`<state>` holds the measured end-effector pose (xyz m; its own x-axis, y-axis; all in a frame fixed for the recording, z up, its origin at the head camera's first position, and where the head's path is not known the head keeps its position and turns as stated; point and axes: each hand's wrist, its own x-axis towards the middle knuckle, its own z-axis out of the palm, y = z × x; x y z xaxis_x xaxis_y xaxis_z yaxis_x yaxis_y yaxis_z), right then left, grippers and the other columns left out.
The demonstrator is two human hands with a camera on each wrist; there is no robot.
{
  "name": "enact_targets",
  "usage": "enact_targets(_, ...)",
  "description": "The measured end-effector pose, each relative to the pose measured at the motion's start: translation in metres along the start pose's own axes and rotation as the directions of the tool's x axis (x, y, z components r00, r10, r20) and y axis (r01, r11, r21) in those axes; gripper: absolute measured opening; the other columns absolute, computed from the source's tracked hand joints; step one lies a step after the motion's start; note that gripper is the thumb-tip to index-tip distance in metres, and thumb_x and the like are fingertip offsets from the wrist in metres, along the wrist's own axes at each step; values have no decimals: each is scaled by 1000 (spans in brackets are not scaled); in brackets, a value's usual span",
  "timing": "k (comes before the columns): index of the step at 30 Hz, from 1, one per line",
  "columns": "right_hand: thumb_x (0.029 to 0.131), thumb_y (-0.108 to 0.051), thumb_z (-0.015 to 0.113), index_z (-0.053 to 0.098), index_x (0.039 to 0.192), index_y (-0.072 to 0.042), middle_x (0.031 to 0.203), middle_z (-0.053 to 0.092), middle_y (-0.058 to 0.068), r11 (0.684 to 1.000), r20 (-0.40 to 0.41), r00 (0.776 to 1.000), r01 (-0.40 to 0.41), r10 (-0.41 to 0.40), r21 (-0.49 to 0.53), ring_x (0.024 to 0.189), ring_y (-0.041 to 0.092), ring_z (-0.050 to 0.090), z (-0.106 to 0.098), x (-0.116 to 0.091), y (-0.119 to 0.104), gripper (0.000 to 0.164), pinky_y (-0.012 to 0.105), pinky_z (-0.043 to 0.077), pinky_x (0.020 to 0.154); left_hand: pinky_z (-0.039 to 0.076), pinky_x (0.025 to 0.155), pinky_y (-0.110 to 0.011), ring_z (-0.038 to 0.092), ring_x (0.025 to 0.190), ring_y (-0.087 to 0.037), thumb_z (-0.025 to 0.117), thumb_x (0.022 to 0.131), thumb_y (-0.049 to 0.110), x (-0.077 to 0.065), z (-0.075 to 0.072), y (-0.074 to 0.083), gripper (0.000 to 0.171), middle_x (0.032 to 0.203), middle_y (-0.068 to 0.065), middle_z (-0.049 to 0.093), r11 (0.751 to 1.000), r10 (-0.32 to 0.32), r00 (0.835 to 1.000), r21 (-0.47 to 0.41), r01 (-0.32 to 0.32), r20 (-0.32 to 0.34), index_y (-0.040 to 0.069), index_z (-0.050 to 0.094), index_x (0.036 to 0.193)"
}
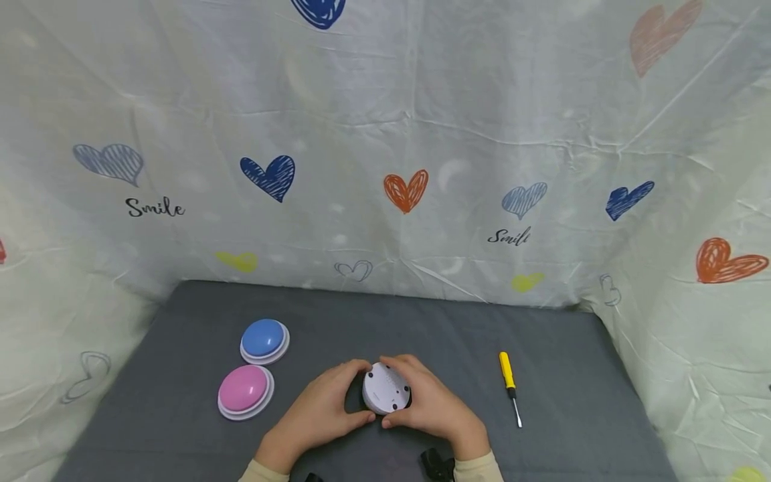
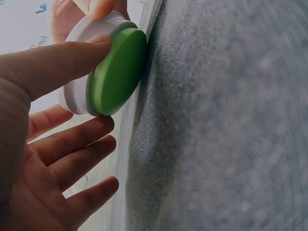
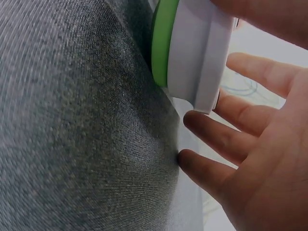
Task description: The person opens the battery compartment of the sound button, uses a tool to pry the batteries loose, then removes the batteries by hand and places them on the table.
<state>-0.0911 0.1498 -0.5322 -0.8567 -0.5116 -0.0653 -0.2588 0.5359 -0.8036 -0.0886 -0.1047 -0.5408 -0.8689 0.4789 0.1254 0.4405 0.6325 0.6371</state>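
A round push button (image 1: 384, 389) with a white base is held bottom up, slightly tilted, its pale underside showing several black feet. Its green dome (image 2: 122, 72) faces down towards the table in the wrist views. My left hand (image 1: 322, 405) grips one side of the base, with the thumb near the dome's edge and fingers across from it. From the other side my right hand (image 1: 436, 402) holds the button between thumb and fingers; its lower fingers are spread in the right wrist view.
Left of the hands, a blue push button (image 1: 264, 339) and a pink push button (image 1: 243, 391) stand dome up. A screwdriver (image 1: 509, 385) with a yellow handle lies to the right. The grey tabletop (image 1: 572, 375) ends at a hanging cloth (image 1: 361, 134) printed with hearts.
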Motion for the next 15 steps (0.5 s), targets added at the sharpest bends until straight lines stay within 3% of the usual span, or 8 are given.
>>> enact_targets(5, 81, -26, 100, 47, 167, -17, 155, 53, -1, 999, -8, 1000, -18, 18, -36, 135, 15, 55, 1, 0, 3, 101, 42, 50, 113, 60, 99, -51, 70, 117, -19, 99, 82, 36, -1, 0, -1, 66, 127, 5, 71, 1000, -4, 1000, 6, 4, -1, 20, 65, 136)
enact_targets(10, 80, -21, 100, 44, 168, -15, 161, 51, 2, 998, -22, 999, -34, 33, -54, 144, 20, 52, 0, 0, 5, 104, 49, 47, 118, 61, 93, -48, 72, 110, -16, 99, 82, 41, 0, 2, -2, 64, 122, 8, 72, 999, 35, 999, 8, -34, -37, 20, 65, 131)
enact_targets(15, 80, -15, 100, 46, 167, -15, 163, 51, 0, 999, -9, 1000, -11, 11, -43, 148, 21, 50, 0, 1, 7, 103, 49, 45, 121, 60, 94, -46, 68, 109, -11, 98, 82, 46, 0, 4, -2, 86, 123, 9, 70, 999, 34, 999, -6, -34, -21, 14, 58, 151)
